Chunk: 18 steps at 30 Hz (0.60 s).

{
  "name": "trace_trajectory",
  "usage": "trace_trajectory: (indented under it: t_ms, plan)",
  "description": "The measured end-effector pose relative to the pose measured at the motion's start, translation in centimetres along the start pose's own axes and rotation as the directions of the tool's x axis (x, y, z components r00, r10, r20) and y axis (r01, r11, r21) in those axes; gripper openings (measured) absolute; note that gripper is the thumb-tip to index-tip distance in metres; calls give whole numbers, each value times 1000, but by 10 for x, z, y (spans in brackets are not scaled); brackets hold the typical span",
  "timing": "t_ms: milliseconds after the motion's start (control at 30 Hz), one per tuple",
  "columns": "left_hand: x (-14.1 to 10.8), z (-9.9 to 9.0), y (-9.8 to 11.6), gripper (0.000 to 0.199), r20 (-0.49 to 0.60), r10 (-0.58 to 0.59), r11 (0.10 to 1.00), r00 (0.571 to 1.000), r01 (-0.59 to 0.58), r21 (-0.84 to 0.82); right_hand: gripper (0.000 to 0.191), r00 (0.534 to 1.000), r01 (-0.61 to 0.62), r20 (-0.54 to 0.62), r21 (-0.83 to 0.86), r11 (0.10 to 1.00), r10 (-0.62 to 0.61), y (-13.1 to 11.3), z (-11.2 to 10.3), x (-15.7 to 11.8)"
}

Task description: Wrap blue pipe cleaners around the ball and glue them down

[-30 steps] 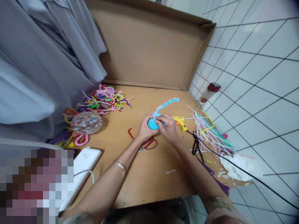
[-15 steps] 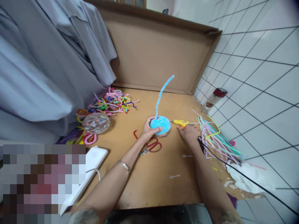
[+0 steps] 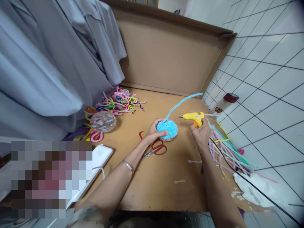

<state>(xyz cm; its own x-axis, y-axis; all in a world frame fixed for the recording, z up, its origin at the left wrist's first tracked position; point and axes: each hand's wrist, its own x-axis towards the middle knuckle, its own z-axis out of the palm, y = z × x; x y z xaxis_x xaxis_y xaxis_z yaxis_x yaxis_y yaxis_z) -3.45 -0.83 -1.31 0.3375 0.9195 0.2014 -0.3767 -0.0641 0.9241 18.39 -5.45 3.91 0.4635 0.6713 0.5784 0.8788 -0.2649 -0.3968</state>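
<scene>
Dark-lined white-tiled wall (image 3: 268, 95) right; grey cloth (image 3: 59, 79) hanging left; cardboard panel (image 3: 171, 53) behind tan tabletop (image 3: 161, 194).

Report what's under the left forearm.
Scissors, partly: red handle loops and some metal show beside the left forearm. The blade ends are covered; whether the red piece on its other side joins them cannot be seen.

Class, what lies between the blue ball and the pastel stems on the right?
In the head view, the right hand, holding the yellow glue gun.

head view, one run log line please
left hand: holds blue ball | right hand: holds yellow glue gun, apart from ball | scissors: on table
</scene>
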Motion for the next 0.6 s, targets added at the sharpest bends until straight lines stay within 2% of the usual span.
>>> trace_trajectory:
  t_ms: [100, 200, 367, 600]
  plan:
    - [0, -1, 1, 72, 29, -6, 1000, 1000, 6, 3, 32, 976, 204, -78, 20, 979, -202, -7, -8, -4]
    - [-1, -1, 2, 71, 58, -16, 1000, 998, 17, -7, 26, 946, 318, -78, 28, 948, -315, -12, -13, -9]
    - [-2, 0, 5, 70, 117, -71, 997, 991, 73, -13, 25, 933, 358, -37, 49, 932, -357, -19, -18, -14]
    - [-2, -2, 5, 70, 162, -64, 998, 985, 65, -3, 21, 927, 374, -12, -2, 927, -374, -23, -22, -14]
